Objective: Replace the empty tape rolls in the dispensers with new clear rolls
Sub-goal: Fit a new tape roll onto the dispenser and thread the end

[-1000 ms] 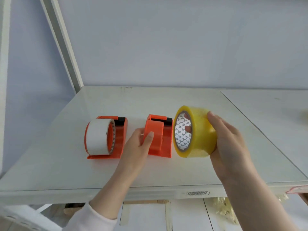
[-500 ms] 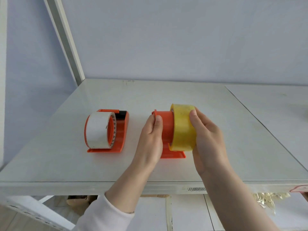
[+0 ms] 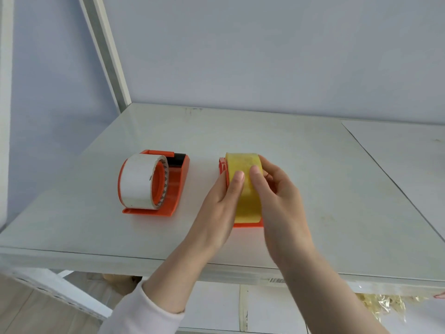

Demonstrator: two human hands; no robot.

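Note:
Two orange tape dispensers stand on a white shelf [image 3: 301,179]. The left dispenser [image 3: 177,186] carries a roll with a white outer face [image 3: 137,180]. On the right dispenser [image 3: 248,224] sits a yellowish clear tape roll [image 3: 243,162], covering most of the hub. My left hand [image 3: 222,203] lies against the roll's left side, thumb on its top face. My right hand [image 3: 277,189] holds the roll's right side, thumb beside the left thumb. Only the right dispenser's base edge and far left rim show.
A slanted white frame post [image 3: 108,51] rises at the shelf's back left corner. A seam [image 3: 385,174] divides this shelf board from another board on the right. Crinkled yellowish plastic [image 3: 382,304] hangs below the front edge at right.
The clear roll has gone from being held beside the right dispenser to sitting fully over its hub. Both hands have closed in on the roll, thumbs now on its top.

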